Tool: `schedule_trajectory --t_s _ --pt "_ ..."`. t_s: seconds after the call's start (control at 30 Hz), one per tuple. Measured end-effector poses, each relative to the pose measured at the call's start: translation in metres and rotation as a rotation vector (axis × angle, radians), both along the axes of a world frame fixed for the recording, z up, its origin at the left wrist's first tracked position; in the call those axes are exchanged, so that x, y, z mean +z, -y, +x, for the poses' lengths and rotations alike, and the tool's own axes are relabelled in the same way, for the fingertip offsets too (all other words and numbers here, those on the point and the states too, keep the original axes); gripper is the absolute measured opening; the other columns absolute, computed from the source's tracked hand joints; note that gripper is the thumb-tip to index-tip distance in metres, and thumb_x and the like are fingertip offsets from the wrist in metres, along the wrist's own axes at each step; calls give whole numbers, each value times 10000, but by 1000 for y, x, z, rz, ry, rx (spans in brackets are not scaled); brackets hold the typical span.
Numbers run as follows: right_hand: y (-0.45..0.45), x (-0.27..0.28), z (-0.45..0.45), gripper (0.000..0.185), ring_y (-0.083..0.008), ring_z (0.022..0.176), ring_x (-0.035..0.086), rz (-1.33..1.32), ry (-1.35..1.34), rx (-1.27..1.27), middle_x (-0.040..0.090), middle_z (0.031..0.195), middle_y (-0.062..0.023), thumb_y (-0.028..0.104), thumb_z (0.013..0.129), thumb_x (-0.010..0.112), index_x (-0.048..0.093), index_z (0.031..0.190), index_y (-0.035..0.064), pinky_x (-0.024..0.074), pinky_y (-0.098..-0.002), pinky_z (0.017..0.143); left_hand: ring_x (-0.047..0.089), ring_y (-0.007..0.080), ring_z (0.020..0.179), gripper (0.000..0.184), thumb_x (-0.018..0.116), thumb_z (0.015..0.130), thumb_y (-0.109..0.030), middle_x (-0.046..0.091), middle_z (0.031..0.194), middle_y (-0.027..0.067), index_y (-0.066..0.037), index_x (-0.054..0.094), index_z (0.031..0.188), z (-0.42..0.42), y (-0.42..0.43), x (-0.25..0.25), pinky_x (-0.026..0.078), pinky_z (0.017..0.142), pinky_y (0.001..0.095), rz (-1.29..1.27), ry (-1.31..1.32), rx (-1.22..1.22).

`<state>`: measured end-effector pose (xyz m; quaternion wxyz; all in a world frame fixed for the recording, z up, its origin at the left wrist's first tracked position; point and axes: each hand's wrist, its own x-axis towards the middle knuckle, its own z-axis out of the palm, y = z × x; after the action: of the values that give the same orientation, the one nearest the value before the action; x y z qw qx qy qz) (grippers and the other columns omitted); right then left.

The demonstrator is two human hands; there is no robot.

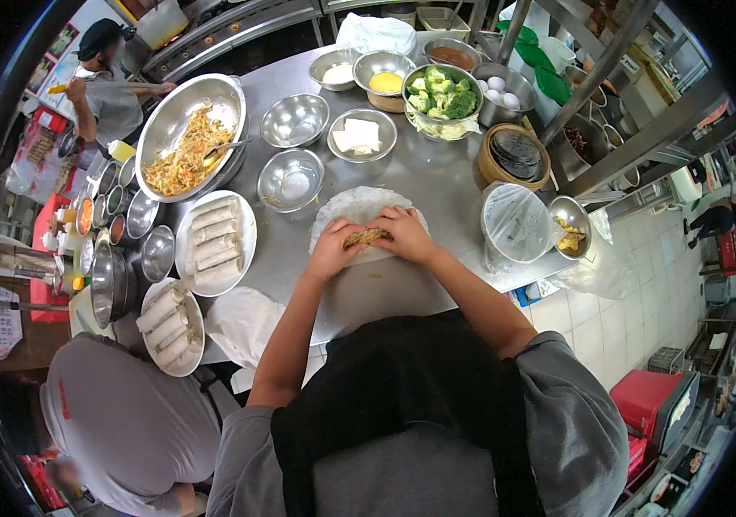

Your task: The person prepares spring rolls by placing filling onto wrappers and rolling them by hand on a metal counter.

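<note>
A thin round white spring roll wrapper (352,203) lies flat on the steel table in front of me. On its near part sits a short log of brownish shredded filling (369,239). My left hand (334,248) has its fingers curled round the left end of the filling. From the other side, my right hand (407,234) closes round the right end. The fingertips of both hands press it inward, and the wrapper's near edge is partly hidden under them. Finished white rolls (215,237) lie side by side on an oval plate (245,220) to the left.
A large bowl of shredded filling (187,155) with a spoon stands back left. Steel bowls hold white blocks (357,136), broccoli (444,93) and eggs (497,90). A plastic-lined tub (516,224) is at right. Another person (127,414) bends at the left, beside a second roll plate (198,332).
</note>
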<state>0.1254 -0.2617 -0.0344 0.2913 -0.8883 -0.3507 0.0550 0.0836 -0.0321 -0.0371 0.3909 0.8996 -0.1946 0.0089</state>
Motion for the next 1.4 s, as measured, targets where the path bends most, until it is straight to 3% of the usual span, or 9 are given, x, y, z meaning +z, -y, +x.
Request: schedule_trajectory --t_s 0.23,0.43,0.63,0.87,1.07,1.27,1.4 --pt "23 17 -4 554 -247 1195 530 92 -16 -72 607 1193 -36 330 730 837 666 1236 182 366 -451 976 596 293 1119 538 865 673 -181 667 1135 74 -80 696 1174 -21 -20 38 480 977 388 -4 75 119" --pt "22 5 3 589 -257 1199 533 49 -135 -31 593 1232 -36 307 723 847 649 1264 183 380 -448 985 611 278 1124 568 880 677 -187 654 1191 97 -77 684 1198 -12 -25 12 483 985 365 -53 -166 111" --pt "21 8 -5 537 -280 1196 534 102 -60 -72 585 1226 -32 321 723 845 672 1213 186 388 -461 1005 579 297 1144 526 881 674 -213 634 1166 75 -73 703 1149 -24 -12 34 465 991 399 26 60 114" --pt "5 5 -8 528 -282 1156 539 79 -33 -119 583 1194 -44 331 733 833 678 1220 201 409 -467 975 571 292 1077 498 867 695 -226 608 1101 77 -86 711 1146 -14 -5 1 454 968 392 31 72 176" --pt "6 8 -9 469 -291 1173 536 78 -24 -113 599 1171 -48 247 752 818 691 1202 210 408 -462 992 577 291 1073 483 859 704 -200 615 1094 81 -77 710 1147 -16 -6 3 468 946 392 35 85 172" --pt "18 5 -3 524 -331 1112 575 189 -92 -53 632 1157 -95 175 723 831 676 1223 146 456 -436 987 599 295 1061 512 864 694 -194 634 1121 85 -76 706 1167 -18 -11 -1 485 943 394 -31 45 176" --pt "27 5 3 480 -331 1014 622 279 -94 -78 645 1112 -119 135 746 812 681 1207 110 506 -412 904 605 289 1049 475 843 715 -213 650 1145 74 -94 714 1156 -20 -12 24 488 941 405 -2 138 164"
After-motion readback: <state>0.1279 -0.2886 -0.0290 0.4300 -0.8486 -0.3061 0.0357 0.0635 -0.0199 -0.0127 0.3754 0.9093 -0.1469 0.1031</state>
